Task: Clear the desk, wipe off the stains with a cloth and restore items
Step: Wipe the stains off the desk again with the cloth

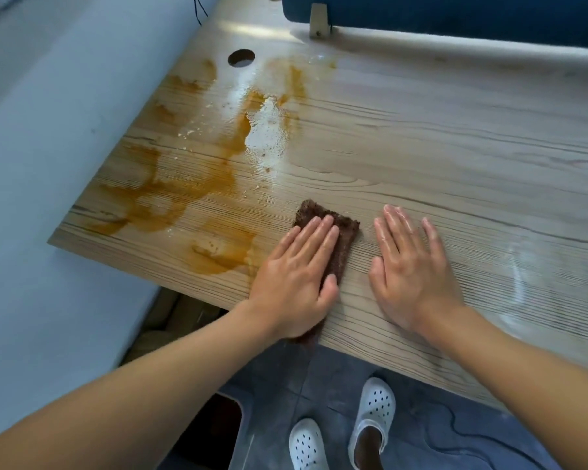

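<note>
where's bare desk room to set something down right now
Bare wood runs from the right hand back to the blue divider. Orange stains and a wet patch cover the left end, where the left hand presses the brown cloth.

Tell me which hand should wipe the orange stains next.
Left. The left hand presses flat on the brown cloth, and the orange stains spread over the desk on that side. The right hand rests flat on bare wood, without the cloth, farther from the stains.
</note>
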### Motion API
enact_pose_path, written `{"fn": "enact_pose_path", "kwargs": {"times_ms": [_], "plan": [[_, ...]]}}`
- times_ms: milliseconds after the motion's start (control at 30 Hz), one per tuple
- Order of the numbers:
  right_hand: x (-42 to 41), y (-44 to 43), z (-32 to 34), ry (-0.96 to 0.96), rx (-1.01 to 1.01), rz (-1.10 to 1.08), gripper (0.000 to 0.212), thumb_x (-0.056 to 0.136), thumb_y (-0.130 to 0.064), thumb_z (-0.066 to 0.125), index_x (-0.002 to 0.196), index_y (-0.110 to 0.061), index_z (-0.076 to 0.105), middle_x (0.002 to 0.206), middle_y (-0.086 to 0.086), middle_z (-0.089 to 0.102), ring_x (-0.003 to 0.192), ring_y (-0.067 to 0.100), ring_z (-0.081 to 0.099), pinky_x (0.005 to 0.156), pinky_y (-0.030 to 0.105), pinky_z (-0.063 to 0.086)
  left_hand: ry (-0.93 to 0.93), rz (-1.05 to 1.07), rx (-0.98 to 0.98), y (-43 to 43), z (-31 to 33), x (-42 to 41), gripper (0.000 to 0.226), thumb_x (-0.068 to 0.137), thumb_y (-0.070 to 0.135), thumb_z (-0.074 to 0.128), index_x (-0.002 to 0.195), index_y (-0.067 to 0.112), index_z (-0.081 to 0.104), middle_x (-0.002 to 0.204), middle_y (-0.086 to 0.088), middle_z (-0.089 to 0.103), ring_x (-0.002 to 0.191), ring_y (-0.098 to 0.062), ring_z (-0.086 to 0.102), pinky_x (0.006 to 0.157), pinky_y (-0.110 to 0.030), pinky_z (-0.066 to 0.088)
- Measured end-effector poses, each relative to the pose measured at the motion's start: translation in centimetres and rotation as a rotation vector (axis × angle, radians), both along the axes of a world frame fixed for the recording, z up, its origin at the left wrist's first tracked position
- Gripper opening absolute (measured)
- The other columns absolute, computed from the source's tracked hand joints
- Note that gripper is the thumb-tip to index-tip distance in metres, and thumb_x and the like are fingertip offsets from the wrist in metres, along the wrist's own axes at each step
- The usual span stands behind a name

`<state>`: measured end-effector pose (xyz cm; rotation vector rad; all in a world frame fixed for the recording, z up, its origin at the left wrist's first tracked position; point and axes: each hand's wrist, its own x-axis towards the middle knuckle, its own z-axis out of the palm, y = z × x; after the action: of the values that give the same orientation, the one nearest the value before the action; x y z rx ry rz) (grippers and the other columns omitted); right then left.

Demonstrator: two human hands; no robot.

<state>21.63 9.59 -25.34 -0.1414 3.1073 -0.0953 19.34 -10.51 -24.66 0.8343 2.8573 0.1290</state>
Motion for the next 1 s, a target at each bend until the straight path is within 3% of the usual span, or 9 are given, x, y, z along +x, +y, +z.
{"fn": "enact_pose_path", "kwargs": {"times_ms": [100,167,267,433,567,633,767,867,1000], "plan": [[0.0,0.0,0.0,-0.002,0.001,-0.004,0.066,0.097,-0.039,0.020,0.155,-0.007,0.025,0.163,0.011,0.019,0.152,0.023,0.013,0.122,0.051,0.015,0.013,0.047,-0.035,0.6,1.0,-2.5,0.076,0.092,0.048,0.016,0.159,0.014,0.013,0.167,-0.003,0.007,0.154,-0.015,0.000,0.124,-0.038,0.006],[0.1,0.0,0.0,-0.004,0.000,0.002,0.066,0.097,-0.040,0.019,0.155,-0.007,0.023,0.164,0.011,0.018,0.153,0.022,0.012,0.122,0.051,0.015,-0.004,0.041,-0.014,1.3,2.2,-4.4,0.070,0.092,0.049,0.030,0.153,0.016,0.025,0.160,-0.006,0.024,0.147,-0.022,0.018,0.119,-0.041,0.016],[0.0,0.0,0.0,0.000,0.002,0.000,0.067,0.097,-0.040,0.019,0.155,-0.007,0.025,0.163,0.011,0.020,0.152,0.023,0.013,0.122,0.052,0.016,-0.048,-0.020,-0.053,2.5,3.9,-7.8,0.070,0.093,0.042,0.047,0.153,0.017,0.022,0.156,-0.007,0.024,0.146,-0.026,0.019,0.120,-0.045,0.015],[-0.1,0.1,0.1,0.013,-0.020,0.002,0.067,0.096,-0.039,0.020,0.152,-0.006,0.031,0.161,0.012,0.025,0.151,0.024,0.019,0.121,0.053,0.018,-0.071,-0.089,-0.149,3.3,5.0,-9.8,0.039,0.095,0.040,0.057,0.128,0.020,0.050,0.128,0.000,0.056,0.122,-0.024,0.045,0.108,-0.043,0.020],[-0.1,0.1,0.2,0.009,-0.030,-0.001,0.066,0.096,-0.039,0.021,0.152,-0.006,0.034,0.161,0.011,0.027,0.151,0.024,0.021,0.121,0.053,0.019,-0.081,-0.044,-0.105,3.2,6.4,-10.5,0.023,0.098,0.030,0.057,0.121,0.024,0.058,0.122,0.001,0.053,0.119,-0.024,0.045,0.107,-0.042,0.018],[0.0,0.0,0.3,-0.004,-0.026,0.002,0.066,0.096,-0.040,0.021,0.153,-0.007,0.032,0.162,0.011,0.025,0.151,0.024,0.019,0.121,0.053,0.018,-0.062,-0.042,0.027,3.1,7.0,-10.1,0.021,0.099,0.015,0.053,0.118,0.023,0.053,0.106,0.004,0.059,0.107,-0.025,0.054,0.103,-0.037,0.017],[-0.1,0.2,0.4,-0.015,-0.018,-0.002,0.067,0.096,-0.040,0.023,0.153,-0.007,0.031,0.162,0.011,0.024,0.152,0.024,0.017,0.121,0.053,0.019,0.229,-0.098,0.226,3.2,9.7,-10.0,0.017,0.096,0.001,0.053,0.109,0.013,0.052,0.077,0.003,0.061,0.077,-0.029,0.058,0.094,-0.032,0.020],[0.0,0.1,0.7,-0.017,-0.030,0.001,0.070,0.093,-0.042,0.025,0.152,-0.006,0.034,0.161,0.011,0.028,0.151,0.024,0.020,0.120,0.053,0.021,0.433,-0.180,0.254,3.2,12.2,-10.6,0.029,0.086,-0.009,0.063,0.102,0.013,0.053,0.082,0.005,0.066,0.076,-0.026,0.059,0.093,-0.036,0.027],[0.0,0.2,0.7,-0.022,-0.032,0.003,0.070,0.095,-0.043,0.022,0.153,-0.006,0.031,0.160,0.013,0.028,0.151,0.025,0.021,0.120,0.054,0.021,0.524,-0.300,0.159,2.9,15.4,-9.6,0.043,0.079,-0.013,0.066,0.103,0.020,0.053,0.090,0.008,0.064,0.084,-0.022,0.060,0.093,-0.037,0.027]]}}
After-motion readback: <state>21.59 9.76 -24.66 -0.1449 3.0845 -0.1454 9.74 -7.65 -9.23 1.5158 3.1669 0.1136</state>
